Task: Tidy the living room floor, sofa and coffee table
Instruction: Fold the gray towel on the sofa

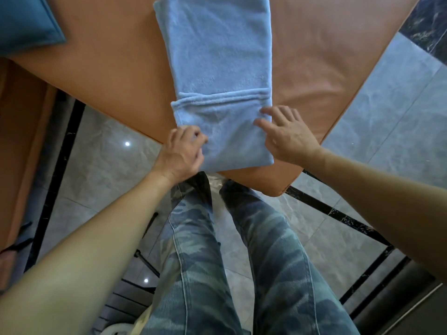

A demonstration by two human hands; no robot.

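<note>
Two hands meet at the near end of a pale blue blanket (217,56), laid as a long folded strip across the orange sofa seat (104,76), with a doubled layer at the end nearest you that reaches the seat's front edge. Your left hand (181,153) has its fingers (180,135) curled on the blanket's near left corner, pinching the cloth. Your right hand (287,136) lies with fingers (275,111) spread and nearly straight against the right edge, touching rather than gripping. A teal cushion (26,22) sits at the far left of the seat, well apart. The likely risk: with only one corner truly held, lifting or folding again could let the right side slide and skew the layers. The near end, right at the seat's rim, could then slip off onto the tiled floor (387,105). Take a proper grip on the right side before you move it
</note>
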